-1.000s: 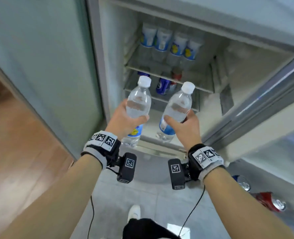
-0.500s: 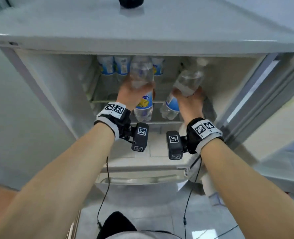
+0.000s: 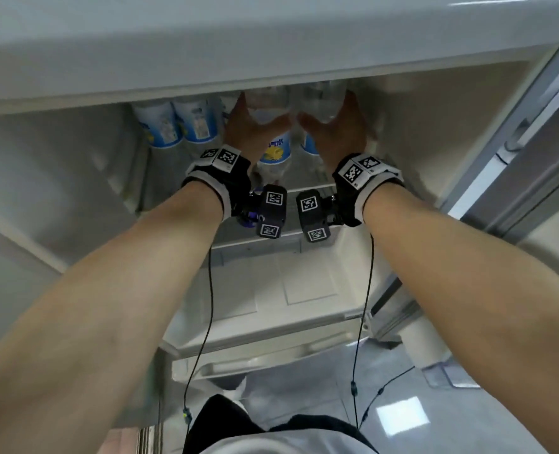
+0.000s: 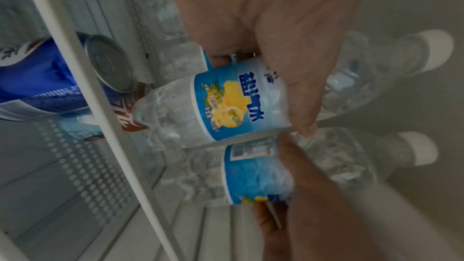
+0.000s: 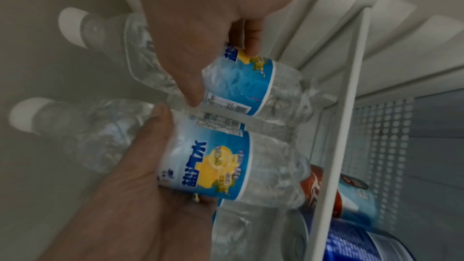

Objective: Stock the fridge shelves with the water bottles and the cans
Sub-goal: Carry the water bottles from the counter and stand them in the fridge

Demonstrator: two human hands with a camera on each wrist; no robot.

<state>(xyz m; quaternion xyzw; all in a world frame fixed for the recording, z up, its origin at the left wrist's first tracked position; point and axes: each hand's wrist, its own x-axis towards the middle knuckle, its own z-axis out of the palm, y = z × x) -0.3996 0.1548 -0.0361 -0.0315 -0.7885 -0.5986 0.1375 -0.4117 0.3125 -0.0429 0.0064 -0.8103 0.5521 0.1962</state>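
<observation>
Two clear water bottles with blue and yellow labels stand side by side inside the fridge, just behind the upper shelf's white front rim (image 3: 307,188). My left hand (image 3: 258,113) grips the left bottle (image 3: 275,149) around its middle. My right hand (image 3: 329,113) grips the right bottle (image 3: 309,144) the same way. The left wrist view has my left hand (image 4: 266,90) wrapped round its bottle (image 4: 226,98); the right wrist view shows my right hand (image 5: 223,76) on its bottle (image 5: 243,84). The thumbs nearly touch. The fridge's top edge hides both caps in the head view.
Several stocked bottles (image 3: 176,126) stand to the left on the same shelf. Below it lie a blue can (image 4: 37,78) and a red can (image 5: 314,184). The open fridge door (image 3: 517,158) is at the right. The fridge's right inner wall (image 3: 435,126) is close to my right hand.
Both hands have gone deeper into the fridge and drawn together. The right bottle, tilted before, now stands upright beside the left one. The camera has moved closer.
</observation>
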